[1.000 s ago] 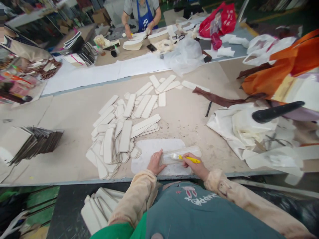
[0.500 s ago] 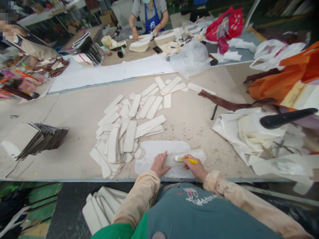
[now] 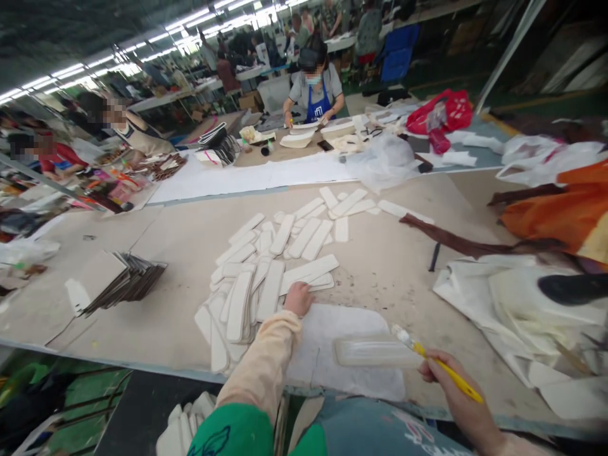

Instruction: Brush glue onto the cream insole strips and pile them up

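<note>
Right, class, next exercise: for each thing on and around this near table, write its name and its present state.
Left hand: at the pale pieces' edge; grip unclear
Right hand: closed on the brush
Yellow-handled brush: tilted, bristles whitish
Translucent strip: lying flat, partly on the sheet
White sheet: spread flat
Pale pieces: loose, overlapping
Dark-edged stack: fanned, leaning
Brown strip: creased
Orange cloth: bunched

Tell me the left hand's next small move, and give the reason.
I'd probably close the left hand on the nearby white strip and lift it. That hand is at the right edge of the pile, though whether it holds anything is hidden; the right hand holds the yellow brush, away from the pile.
</note>
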### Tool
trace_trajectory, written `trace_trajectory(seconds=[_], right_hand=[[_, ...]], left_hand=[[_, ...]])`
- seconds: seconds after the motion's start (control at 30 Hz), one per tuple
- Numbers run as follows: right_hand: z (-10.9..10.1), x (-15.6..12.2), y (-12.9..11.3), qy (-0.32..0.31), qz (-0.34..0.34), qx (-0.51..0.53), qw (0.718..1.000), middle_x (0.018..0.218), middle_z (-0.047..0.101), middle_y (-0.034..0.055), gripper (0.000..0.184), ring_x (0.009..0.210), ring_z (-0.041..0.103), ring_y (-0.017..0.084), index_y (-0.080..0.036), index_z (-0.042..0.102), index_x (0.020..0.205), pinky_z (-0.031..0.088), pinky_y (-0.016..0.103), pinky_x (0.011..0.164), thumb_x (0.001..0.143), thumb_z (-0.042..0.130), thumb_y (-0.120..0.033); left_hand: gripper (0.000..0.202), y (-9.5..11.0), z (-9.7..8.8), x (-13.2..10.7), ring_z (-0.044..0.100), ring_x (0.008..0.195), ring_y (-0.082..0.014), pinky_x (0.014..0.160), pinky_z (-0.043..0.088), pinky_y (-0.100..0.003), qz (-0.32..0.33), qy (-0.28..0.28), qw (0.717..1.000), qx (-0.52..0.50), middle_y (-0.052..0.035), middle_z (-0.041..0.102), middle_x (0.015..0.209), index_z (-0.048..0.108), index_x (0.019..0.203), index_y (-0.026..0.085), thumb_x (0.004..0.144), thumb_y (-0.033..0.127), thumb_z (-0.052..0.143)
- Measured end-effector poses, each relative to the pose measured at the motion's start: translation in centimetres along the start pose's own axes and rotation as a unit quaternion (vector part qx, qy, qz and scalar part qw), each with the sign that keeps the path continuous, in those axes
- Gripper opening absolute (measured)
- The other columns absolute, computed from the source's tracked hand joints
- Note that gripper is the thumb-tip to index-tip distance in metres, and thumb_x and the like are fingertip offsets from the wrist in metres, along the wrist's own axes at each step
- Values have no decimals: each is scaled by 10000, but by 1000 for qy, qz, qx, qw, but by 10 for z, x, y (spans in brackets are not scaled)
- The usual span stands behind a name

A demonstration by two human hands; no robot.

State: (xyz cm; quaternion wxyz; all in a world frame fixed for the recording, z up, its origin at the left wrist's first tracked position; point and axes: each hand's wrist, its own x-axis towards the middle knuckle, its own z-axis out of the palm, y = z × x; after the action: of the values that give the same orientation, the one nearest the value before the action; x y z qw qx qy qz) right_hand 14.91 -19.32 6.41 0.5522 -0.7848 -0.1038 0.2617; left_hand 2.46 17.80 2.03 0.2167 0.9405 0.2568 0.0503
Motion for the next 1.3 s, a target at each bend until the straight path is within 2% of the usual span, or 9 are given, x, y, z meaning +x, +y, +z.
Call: trace_trajectory(seconds=[0.27, 0.5, 0.6, 0.77, 0.87, 1.0, 1.13, 1.23, 1.3], right_hand=[[-3, -4, -1, 44, -9, -17, 999, 722, 647, 15, 288, 661, 617, 208, -274, 581, 916, 553, 325, 615, 723, 594, -488], [2, -1, -9, 66, -19, -5, 998, 840, 671, 46, 310, 727, 638, 195, -231, 585, 987, 557, 327, 710, 766, 595, -448], [0, 5, -18, 79, -58, 12, 995, 967, 659, 71, 305, 773, 637, 187, -215, 575, 1039, 546, 350, 752, 814, 558, -421], [-13, 21, -25, 118, -112, 68, 984, 1134, 597, 88, 232, 964, 613, 214, -222, 539, 983, 506, 397, 844, 816, 587, -376], [-17, 25, -25, 75, -117, 152, 979, 1220, 554, 81, 274, 1036, 593, 222, -252, 452, 986, 471, 429, 893, 797, 622, -353], [-15, 19, -21, 18, -82, 182, 980, 1270, 517, 82, 327, 959, 616, 196, -264, 394, 979, 488, 389, 839, 781, 642, -344], [-20, 6, -5, 33, -65, 98, 993, 971, 603, 22, 327, 670, 552, 120, -237, 427, 908, 474, 254, 611, 736, 678, -356], [-31, -3, 13, 69, -71, 11, 995, 692, 477, -48, 304, 560, 436, 95, -223, 459, 852, 391, 210, 516, 717, 686, -374], [-40, -6, 24, 77, -86, -35, 993, 666, 420, -55, 298, 550, 409, 94, -220, 464, 834, 371, 210, 510, 718, 679, -390]], left_hand=[[330, -39, -37, 79, 562, 978, -196, 819, 497, -397, -29, -73, 996, 38, -83, 545, 1151, 522, 1144, 163, 866, 342, 515], [196, -48, -50, 92, 593, 795, -156, 752, 457, -278, -35, -145, 985, 90, -62, 645, 858, 634, 776, 160, 839, 319, 537], [279, -36, -61, 88, 583, 835, -188, 757, 430, -299, -33, -123, 986, 104, -91, 645, 911, 630, 865, 162, 889, 333, 410], [315, 20, -68, 47, 570, 847, -170, 757, 422, -273, 120, -96, 988, -2, -66, 633, 895, 598, 968, 188, 917, 347, 330], [326, 68, -54, -1, 570, 793, -145, 729, 429, -240, 200, -196, 953, -113, -40, 628, 818, 611, 905, 198, 922, 361, 329], [343, 119, -22, -56, 576, 787, -132, 739, 432, -220, 203, -287, 912, -214, -41, 640, 818, 631, 903, 192, 921, 370, 338], [321, 139, 4, -85, 570, 766, -130, 729, 437, -223, 133, -330, 889, -290, -36, 647, 800, 642, 856, 176, 895, 375, 394], [281, 135, 21, -106, 566, 707, -134, 667, 448, -236, -5, -326, 873, -364, -20, 629, 738, 620, 812, 155, 795, 424, 541], [346, 129, 30, -123, 565, 624, -134, 597, 459, -248, -122, -342, 824, -434, -10, 606, 670, 587, 798, 141, 689, 466, 638]])
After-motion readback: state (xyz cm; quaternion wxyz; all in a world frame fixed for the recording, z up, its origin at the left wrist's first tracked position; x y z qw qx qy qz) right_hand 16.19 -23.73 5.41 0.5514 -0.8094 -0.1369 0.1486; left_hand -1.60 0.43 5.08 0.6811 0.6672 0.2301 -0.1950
